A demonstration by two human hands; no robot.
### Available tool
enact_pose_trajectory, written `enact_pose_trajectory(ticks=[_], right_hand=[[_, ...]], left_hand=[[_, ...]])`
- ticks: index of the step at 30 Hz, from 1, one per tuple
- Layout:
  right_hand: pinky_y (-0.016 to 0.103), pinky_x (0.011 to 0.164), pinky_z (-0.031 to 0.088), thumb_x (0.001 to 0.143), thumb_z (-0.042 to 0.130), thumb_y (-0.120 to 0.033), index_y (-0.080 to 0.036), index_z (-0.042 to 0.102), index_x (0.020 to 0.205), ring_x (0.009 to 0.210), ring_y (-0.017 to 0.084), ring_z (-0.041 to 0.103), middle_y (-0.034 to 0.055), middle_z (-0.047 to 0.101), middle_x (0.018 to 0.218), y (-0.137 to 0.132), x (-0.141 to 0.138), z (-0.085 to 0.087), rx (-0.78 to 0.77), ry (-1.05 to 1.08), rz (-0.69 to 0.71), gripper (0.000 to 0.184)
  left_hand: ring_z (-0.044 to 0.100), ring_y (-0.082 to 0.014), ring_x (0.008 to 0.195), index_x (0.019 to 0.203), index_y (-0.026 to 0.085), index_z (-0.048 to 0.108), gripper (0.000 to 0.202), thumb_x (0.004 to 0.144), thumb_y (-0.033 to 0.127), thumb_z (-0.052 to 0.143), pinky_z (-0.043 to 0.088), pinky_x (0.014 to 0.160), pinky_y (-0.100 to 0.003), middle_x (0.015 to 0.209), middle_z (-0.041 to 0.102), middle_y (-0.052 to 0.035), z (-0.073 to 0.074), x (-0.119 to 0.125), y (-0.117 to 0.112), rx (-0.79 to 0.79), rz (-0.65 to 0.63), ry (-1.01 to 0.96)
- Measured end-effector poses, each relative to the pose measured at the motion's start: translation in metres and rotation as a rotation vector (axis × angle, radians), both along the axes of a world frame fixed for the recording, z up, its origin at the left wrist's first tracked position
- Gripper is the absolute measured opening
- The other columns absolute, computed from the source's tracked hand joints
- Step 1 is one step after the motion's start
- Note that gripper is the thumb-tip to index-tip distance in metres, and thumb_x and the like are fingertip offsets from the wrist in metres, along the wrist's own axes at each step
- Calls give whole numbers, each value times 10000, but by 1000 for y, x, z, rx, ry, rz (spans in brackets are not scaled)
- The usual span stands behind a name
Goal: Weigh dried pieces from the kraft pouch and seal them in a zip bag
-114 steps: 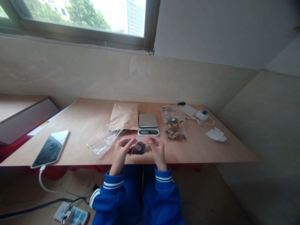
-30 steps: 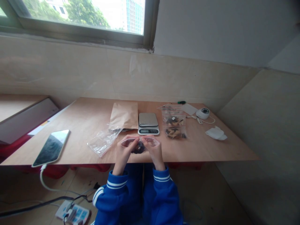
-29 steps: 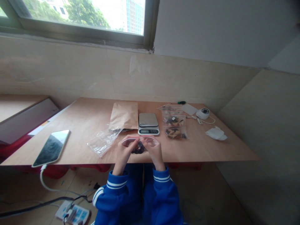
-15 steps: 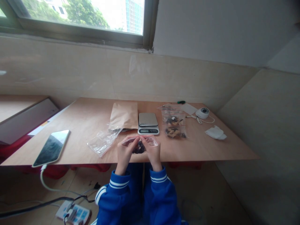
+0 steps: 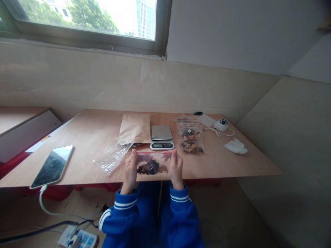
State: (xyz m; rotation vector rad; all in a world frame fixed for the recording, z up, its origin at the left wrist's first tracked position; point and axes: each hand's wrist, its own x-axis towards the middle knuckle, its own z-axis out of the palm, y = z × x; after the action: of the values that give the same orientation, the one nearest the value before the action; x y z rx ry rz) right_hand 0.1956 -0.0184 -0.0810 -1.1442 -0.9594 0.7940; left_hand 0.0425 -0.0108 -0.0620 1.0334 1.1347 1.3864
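A clear zip bag point(image 5: 165, 159) with a red seal line is stretched between my two hands at the table's front edge. Dark brown and black dried pieces point(image 5: 151, 167) lie inside it. My left hand point(image 5: 130, 170) pinches the bag's upper left corner, and my right hand point(image 5: 176, 168) grips the upper right corner. Just beyond the bag stands a digital kitchen scale point(image 5: 162, 136) with a bare metal plate. Loose clear plastic bags point(image 5: 111, 159) lie left of my left hand. To the right of the scale are several filled zip bags point(image 5: 191, 146), overlapping in a column.
A brown paper bag point(image 5: 134, 129) lies left of the scale. A phone point(image 5: 53, 167) on a charging cable rests at the left edge. At right are a white camera-like device point(image 5: 221, 124) with a cable and a crumpled white tissue point(image 5: 236, 146). A power strip point(image 5: 79, 237) sits on the floor.
My hands have moved apart from the middle of the bag's top to its two corners. The bag is now pulled flat, showing its contents. The view has shifted slightly.
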Motion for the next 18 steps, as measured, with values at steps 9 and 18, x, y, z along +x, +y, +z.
enact_pose_trajectory(ticks=[9, 18], right_hand=[[266, 635, 509, 835, 569, -536, -166, 640, 884, 632, 154, 632, 34, 686, 696, -9, 16, 2, -27, -42, 200, 379], [312, 609, 484, 846, 447, -597, -126, 621, 1014, 616, 194, 576, 36, 596, 650, 13, 161, 2, -143, -505, -219, 529]], left_hand=[[699, -235, 749, 780, 114, 725, 746, 883, 643, 209, 545, 761, -349, 742, 736, -117, -11, 14, 8, -67, -39, -3], [615, -240, 1036, 1048, 182, 655, 426, 898, 478, 387, 490, 878, -383, 1120, 674, -92, -4, -15, 24, 174, -25, 392]])
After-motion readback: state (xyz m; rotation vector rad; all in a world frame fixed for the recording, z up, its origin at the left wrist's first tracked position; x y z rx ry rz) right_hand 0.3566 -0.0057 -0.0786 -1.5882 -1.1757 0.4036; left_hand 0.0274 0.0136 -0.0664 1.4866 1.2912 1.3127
